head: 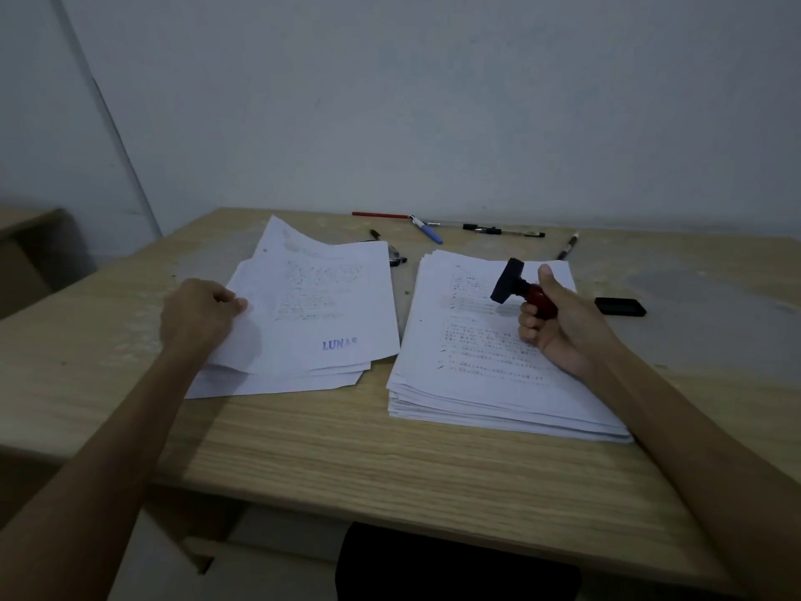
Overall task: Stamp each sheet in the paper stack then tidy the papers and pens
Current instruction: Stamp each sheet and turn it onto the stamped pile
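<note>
Paper fills the middle of the wooden table (329, 431), split into two piles. At about nine o'clock from the table's centre, the left hand (197, 316) has its fingers curled round the left edge of the top sheet (320, 305) of the loose stamped pile (277, 379), pinching that edge between thumb and fingers; this sheet carries a blue "LUNAS" mark (340, 344) near its lower right corner, and the sheets beneath it are fanned out unevenly. At twelve o'clock from this pile, along the far edge of the table, pens lie scattered: a red pen (379, 215), a blue-and-white pen (427, 229), a black pen (374, 234) partly under the paper, another clear pen with black cap (503, 231), and a dark pen (568, 245) tilted near the far corner of the thicker pile. That thicker stack (498, 383) sits at about three o'clock from the stamped pile, just beside it, printed text facing up. Over its upper part the right hand (559, 323) grips the red handle of the stamp (518, 288), fingers wrapped round it and thumb upright, with the dark stamp head tilted to the left and clear of the paper. At three o'clock from this hand, a black ink pad (620, 306) rests flat on the table, just beyond the stack's right edge.
</note>
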